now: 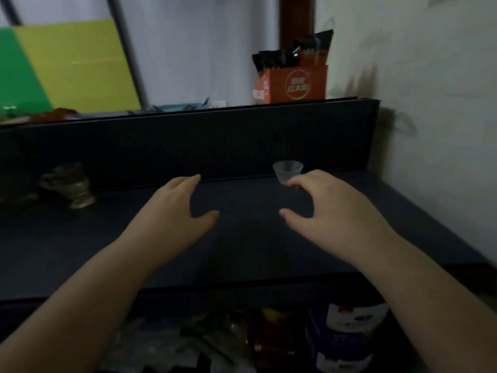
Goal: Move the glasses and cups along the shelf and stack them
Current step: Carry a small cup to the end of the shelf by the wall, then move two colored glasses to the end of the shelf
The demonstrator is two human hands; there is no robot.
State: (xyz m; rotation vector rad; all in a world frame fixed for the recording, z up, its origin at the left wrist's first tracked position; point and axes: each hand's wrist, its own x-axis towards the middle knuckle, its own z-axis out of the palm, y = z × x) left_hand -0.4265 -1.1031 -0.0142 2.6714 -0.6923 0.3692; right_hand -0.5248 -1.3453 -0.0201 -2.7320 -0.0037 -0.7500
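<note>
Reaching out over the dark shelf (pixel 242 238) come both hands, palms down, side by side with a gap of bare shelf between them. The left hand (pixel 172 211) is spread loosely, fingers relaxed and nearly straight, thumb pointing across toward the right hand, nothing in it. The right hand (pixel 330 208) has its fingers gently curved and its thumb stretched out to its left; it holds nothing. Just past its fingertips (pixel 291 183) stands a small clear cup (pixel 287 172), upright, mouth up, close against the shelf's back panel (pixel 188 146). Whether those fingertips actually touch the cup's base is hard to tell: they overlap it from this view, and the picture is dim and blurred. Well off to the left of the left hand, near the back of the shelf, sits a cluster of glasses (pixel 70 185), smeared by blur, so the count and whether they are stacked cannot be made out. Beyond both hands, on top of the back panel, an orange box (pixel 295 84) with dark packets sticking out of it stands beyond the right hand, and a yellow and green board (pixel 67 65) leans far beyond the left. Below the forearms, on a lower level, lies a jumble of packets and a white-labelled tub (pixel 347 337).
</note>
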